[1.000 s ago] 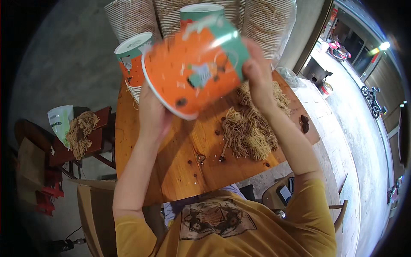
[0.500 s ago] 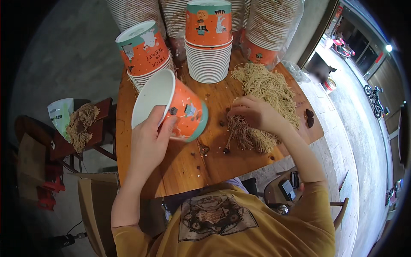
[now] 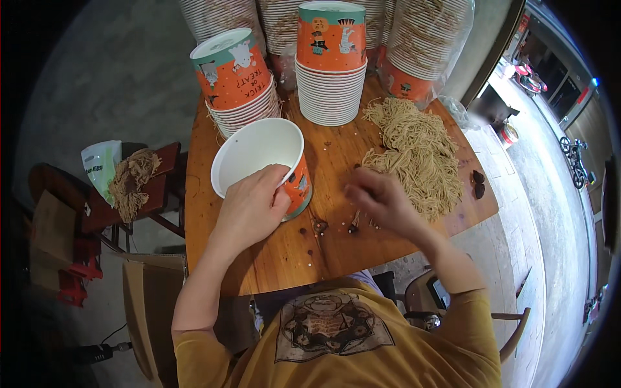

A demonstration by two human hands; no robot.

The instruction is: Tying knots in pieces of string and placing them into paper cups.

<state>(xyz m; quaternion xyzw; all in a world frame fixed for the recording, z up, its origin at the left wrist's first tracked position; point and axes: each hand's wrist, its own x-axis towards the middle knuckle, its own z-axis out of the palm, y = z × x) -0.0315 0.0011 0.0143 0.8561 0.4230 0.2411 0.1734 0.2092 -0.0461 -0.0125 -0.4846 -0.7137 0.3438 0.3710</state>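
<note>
Turned more mouth-up since the prior frame, an orange-and-teal paper tub (image 3: 259, 152) was held at the L. side of a wooden table (image 3: 336, 258), while the R. hand (image 3: 385, 197) had been drawn L. & nearer the body, off the strand pile (image 3: 417, 155). The tub's near R. rim was gripped by the L. hand (image 3: 252, 210), w/ fingers hooked over the edge & thumb at the outer wall. The R. hand was caught w/ fingers curled, motion-blurred; whether anything was pinched in it could not be told. It was held btwn tub & pile, closer to the pile's near L. edge; contact there couldn't be confirmed. The tub was placed to that hand's L., approx. level w/ it, its axis angled from the white mouth, faced up & slightly L., to the teal base at lower R.; whether it was seated flat was unclear. The tan, noodle-like pile was spread lengthwise away from the body. Beyond, upturned tubs were stacked in an L. stack (image 3: 239, 84) & a centre stack (image 3: 330, 90), w/ plastic-wrapped stacks (image 3: 424, 48) kept behind. Dark shrivelled pcs. (image 3: 479, 184) were seen by the table's R. edge.
</note>
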